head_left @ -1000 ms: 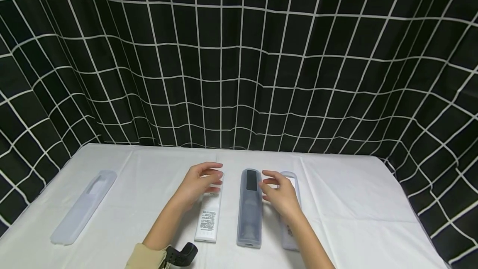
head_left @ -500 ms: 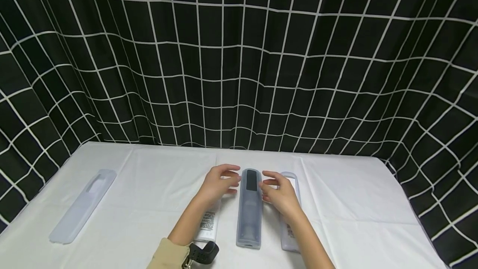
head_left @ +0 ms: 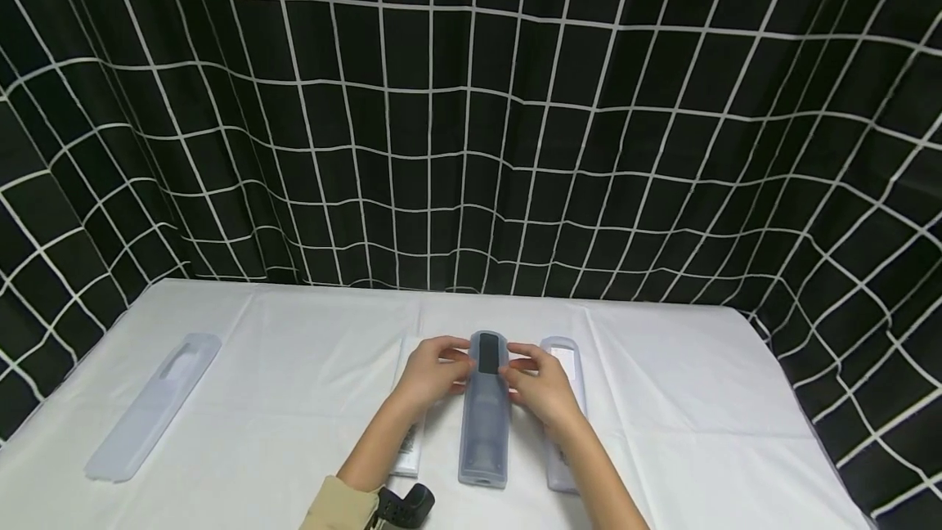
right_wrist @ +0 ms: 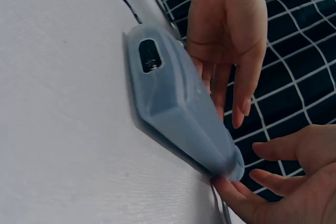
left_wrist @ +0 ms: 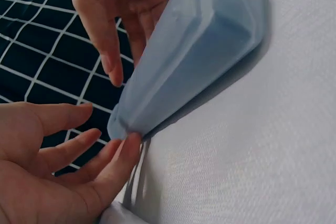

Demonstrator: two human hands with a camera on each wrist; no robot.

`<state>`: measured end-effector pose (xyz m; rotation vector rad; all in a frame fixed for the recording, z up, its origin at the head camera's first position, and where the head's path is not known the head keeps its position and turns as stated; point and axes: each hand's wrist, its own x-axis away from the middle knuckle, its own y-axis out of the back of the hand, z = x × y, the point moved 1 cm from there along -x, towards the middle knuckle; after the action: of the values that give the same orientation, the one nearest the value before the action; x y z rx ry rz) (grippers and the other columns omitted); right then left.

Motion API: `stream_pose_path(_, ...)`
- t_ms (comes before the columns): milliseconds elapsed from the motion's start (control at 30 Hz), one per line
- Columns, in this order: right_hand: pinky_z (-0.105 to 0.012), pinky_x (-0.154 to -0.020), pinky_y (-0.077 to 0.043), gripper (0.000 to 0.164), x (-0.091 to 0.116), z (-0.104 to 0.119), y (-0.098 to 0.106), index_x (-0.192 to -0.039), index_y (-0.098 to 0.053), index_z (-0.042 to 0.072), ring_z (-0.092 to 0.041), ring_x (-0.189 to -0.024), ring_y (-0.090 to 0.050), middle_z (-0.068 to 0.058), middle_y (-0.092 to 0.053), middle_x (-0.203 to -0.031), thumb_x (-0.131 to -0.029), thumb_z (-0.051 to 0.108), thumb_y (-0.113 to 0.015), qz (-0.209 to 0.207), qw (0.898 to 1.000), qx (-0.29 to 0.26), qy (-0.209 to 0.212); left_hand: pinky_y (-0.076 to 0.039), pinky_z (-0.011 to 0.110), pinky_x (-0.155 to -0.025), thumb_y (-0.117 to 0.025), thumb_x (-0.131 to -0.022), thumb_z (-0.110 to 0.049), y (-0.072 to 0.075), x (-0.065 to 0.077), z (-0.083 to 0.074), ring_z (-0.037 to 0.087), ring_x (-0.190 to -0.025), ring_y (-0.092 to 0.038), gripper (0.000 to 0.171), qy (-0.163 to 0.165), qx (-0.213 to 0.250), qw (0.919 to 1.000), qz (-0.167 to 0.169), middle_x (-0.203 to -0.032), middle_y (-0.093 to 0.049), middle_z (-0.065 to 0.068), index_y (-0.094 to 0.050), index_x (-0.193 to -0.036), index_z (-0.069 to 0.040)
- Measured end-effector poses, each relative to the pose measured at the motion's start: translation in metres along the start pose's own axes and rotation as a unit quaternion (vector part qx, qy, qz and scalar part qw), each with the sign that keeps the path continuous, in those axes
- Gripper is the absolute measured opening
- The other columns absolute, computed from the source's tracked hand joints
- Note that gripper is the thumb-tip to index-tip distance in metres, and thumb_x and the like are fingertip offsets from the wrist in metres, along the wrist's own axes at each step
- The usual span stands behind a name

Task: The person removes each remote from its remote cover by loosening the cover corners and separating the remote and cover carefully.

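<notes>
A translucent blue-grey remote-control cover [head_left: 483,436] with a dark rectangle near its far end lies lengthwise on the white cloth. My left hand [head_left: 432,373] is at its left edge near the far end, thumb and fingers loosely extended. Opposite it, my right hand [head_left: 543,389] touches the right edge in a similar pose. In the left wrist view, one left fingertip meets the far end of the cover [left_wrist: 181,61], the other fingers standing apart. The right wrist view shows a right fingertip at that end too, and a small dark opening in the near end of the cover [right_wrist: 184,111].
Partly hidden under my left forearm lies a white remote control [head_left: 407,463]. Beside my right forearm is another translucent cover [head_left: 562,474] with something white inside. A further pale cover [head_left: 150,415] with a cutout lies at far left. A black grid curtain [head_left: 449,145] hangs behind.
My left hand has moved right, from over the white remote control to the left edge of the cover. My right hand has stayed at the right edge, closing in slightly.
</notes>
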<state>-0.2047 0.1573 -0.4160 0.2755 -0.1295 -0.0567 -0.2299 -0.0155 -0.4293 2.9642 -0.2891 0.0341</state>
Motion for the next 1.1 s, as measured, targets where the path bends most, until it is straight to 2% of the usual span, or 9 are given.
stream_pose_path(100,-0.037,-0.080,-0.064,0.045,0.001,-0.003,-0.001,-0.140,-0.057,-0.011,-0.028,-0.100,-0.069,-0.026,-0.064,-0.115,-0.097,-0.002,-0.067,-0.004,1.000,0.003,0.001,-0.066,0.040,-0.082,-0.069,-0.092,0.003,-0.003,0.000,0.001,0.040,-0.101,-0.074,0.041,-0.003,-0.007,1.0000,0.003,-0.114,-0.068,0.028,-0.062,-0.131,0.015)
stream_pose_path(200,-0.037,-0.080,-0.064,0.045,0.000,-0.003,-0.003,-0.138,-0.059,-0.012,-0.028,-0.098,-0.071,-0.028,-0.067,-0.114,-0.094,-0.004,-0.068,-0.005,1.000,0.015,0.014,-0.066,0.038,-0.080,-0.071,-0.091,0.003,-0.003,-0.001,0.003,0.042,-0.106,-0.073,0.041,-0.009,-0.043,0.9990,-0.001,-0.117,-0.069,0.029,-0.063,-0.129,0.014)
stream_pose_path(333,-0.041,-0.085,-0.065,0.049,0.000,-0.004,-0.004,-0.137,-0.059,-0.014,-0.038,-0.105,-0.072,-0.035,-0.066,-0.121,-0.089,-0.010,-0.068,-0.007,0.999,0.019,0.026,-0.065,0.036,-0.078,-0.073,-0.087,0.004,-0.005,-0.002,0.006,0.041,-0.107,-0.073,0.043,-0.012,-0.089,0.9959,-0.005,-0.121,-0.069,0.030,-0.065,-0.128,0.012)
stream_pose_path(467,-0.043,-0.087,-0.064,0.052,0.001,-0.005,-0.005,-0.137,-0.058,-0.015,-0.046,-0.111,-0.070,-0.037,-0.063,-0.127,-0.086,-0.012,-0.070,-0.011,0.999,0.018,0.026,-0.064,0.037,-0.083,-0.073,-0.084,0.005,-0.007,-0.001,0.006,0.041,-0.110,-0.072,0.046,-0.012,-0.102,0.9946,-0.013,-0.124,-0.069,0.030,-0.066,-0.130,0.009)
stream_pose_path(600,-0.042,-0.086,-0.065,0.054,0.002,-0.003,-0.004,-0.138,-0.058,-0.015,-0.045,-0.108,-0.071,-0.038,-0.061,-0.129,-0.086,-0.012,-0.071,-0.015,0.999,0.011,0.027,-0.064,0.036,-0.082,-0.072,-0.083,0.007,-0.007,0.001,0.004,0.041,-0.111,-0.071,0.049,-0.015,-0.087,0.9960,-0.011,-0.128,-0.067,0.031,-0.066,-0.131,0.009)
stream_pose_path(833,-0.039,-0.086,-0.064,0.058,0.004,0.002,0.000,-0.141,-0.058,-0.010,-0.034,-0.102,-0.071,-0.035,-0.060,-0.132,-0.085,-0.009,-0.073,-0.016,0.999,-0.003,0.031,-0.065,0.038,-0.085,-0.071,-0.081,0.010,-0.002,0.005,-0.005,0.046,-0.118,-0.069,0.056,-0.018,-0.042,0.9990,0.001,-0.132,-0.064,0.033,-0.062,-0.136,0.010)
stream_pose_path(933,-0.037,-0.087,-0.062,0.060,0.005,0.005,0.001,-0.143,-0.057,-0.008,-0.030,-0.101,-0.072,-0.033,-0.062,-0.131,-0.085,-0.007,-0.074,-0.013,0.999,-0.001,0.035,-0.064,0.040,-0.086,-0.072,-0.081,0.010,0.000,0.007,-0.007,0.046,-0.117,-0.070,0.060,-0.017,-0.042,0.9990,0.005,-0.129,-0.066,0.033,-0.060,-0.140,0.008)
stream_pose_path(1100,-0.038,-0.086,-0.061,0.066,0.007,0.009,0.003,-0.149,-0.054,-0.003,-0.033,-0.104,-0.070,-0.033,-0.061,-0.131,-0.086,-0.005,-0.075,-0.011,1.000,-0.005,0.028,-0.064,0.040,-0.086,-0.072,-0.080,0.009,0.002,0.009,-0.011,0.042,-0.108,-0.074,0.066,-0.023,-0.037,0.9990,0.014,-0.128,-0.067,0.032,-0.057,-0.144,0.006)
